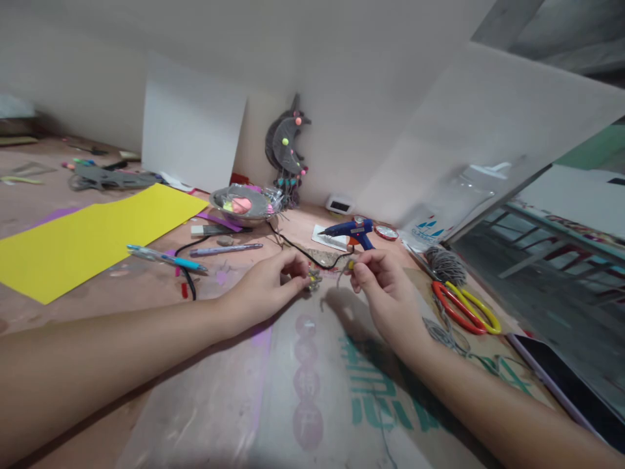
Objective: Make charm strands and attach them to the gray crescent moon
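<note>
In the head view, my left hand (266, 286) pinches a small grey-and-yellow yarn piece (314, 281) between thumb and fingertips. A short way to its right, my right hand (385, 286) is closed on a small yellow bit (351, 265), with a grey yarn end (340, 277) hanging from it. Both small pieces are too blurred to make out fully. Beneath my hands lies a translucent printed plastic bag (283, 391). Just beyond the right hand, a blue glue gun (354, 229) rests with its nozzle pointing left.
Scissors with red and yellow handles (461, 309), a grey yarn ball (445, 264) and a phone (571, 391) line the right edge. Yellow paper (97, 241), pens (168, 258) and a metal bowl (222, 203) lie left. A moon ornament (283, 146) hangs behind; a black cord (312, 260) crosses the table.
</note>
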`<state>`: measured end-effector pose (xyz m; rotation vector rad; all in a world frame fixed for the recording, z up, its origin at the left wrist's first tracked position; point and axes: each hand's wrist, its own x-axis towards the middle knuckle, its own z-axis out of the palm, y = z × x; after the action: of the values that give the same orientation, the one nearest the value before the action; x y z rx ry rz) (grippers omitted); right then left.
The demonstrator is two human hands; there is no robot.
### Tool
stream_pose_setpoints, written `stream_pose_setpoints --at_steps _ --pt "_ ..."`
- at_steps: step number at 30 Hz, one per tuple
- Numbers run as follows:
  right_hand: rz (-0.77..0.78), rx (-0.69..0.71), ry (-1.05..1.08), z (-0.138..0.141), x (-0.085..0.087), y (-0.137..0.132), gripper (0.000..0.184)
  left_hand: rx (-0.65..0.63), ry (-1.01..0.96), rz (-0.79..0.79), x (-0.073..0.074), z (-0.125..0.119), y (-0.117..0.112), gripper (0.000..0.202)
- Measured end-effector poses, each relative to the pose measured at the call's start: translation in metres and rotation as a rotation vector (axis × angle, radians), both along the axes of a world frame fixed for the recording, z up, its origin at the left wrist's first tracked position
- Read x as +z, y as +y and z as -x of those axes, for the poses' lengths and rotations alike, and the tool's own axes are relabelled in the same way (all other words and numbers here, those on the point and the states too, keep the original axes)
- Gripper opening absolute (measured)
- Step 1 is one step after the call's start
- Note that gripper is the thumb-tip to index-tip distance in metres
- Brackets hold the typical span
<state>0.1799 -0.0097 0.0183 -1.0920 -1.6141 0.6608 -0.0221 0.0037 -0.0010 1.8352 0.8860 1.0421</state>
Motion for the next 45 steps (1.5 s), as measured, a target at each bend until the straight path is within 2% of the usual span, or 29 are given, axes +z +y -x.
stream_pose_setpoints --at_steps 4,9,16,20,28,30,36,45 --pt "0.038 0.072 0.076 0.005 -0.006 -0.007 0.006 -0.019 0.138 -0.116 0.003 0.002 -0.002 0.014" --pt "-0.020 0.068 0.034 0.008 -0.006 -0.019 0.017 -0.003 0.239 -0.181 0.007 0.002 -0.006 0.019" --pt "-0.090 0.076 0.054 0.012 -0.007 -0.023 0.010 -0.009 0.273 -0.190 0.010 0.001 -0.009 0.011" --pt "-0.085 0.079 0.047 0.014 -0.006 -0.022 0.011 -0.026 0.258 -0.205 0.012 0.002 -0.009 0.020" --pt "-0.058 0.083 -0.004 0.012 -0.012 -0.021 0.011 -0.002 0.264 -0.280 0.005 0.002 -0.007 0.010" --pt "-0.071 0.100 -0.044 0.010 -0.012 -0.020 0.016 -0.002 0.258 -0.311 0.003 0.002 -0.006 0.010" --pt "-0.206 0.145 -0.346 0.006 -0.005 -0.018 0.026 -0.015 0.274 -0.345 0.003 0.003 -0.005 0.012" --pt "-0.309 0.103 -0.448 0.008 -0.004 -0.016 0.016 -0.035 0.314 -0.406 0.004 0.003 -0.007 0.012"
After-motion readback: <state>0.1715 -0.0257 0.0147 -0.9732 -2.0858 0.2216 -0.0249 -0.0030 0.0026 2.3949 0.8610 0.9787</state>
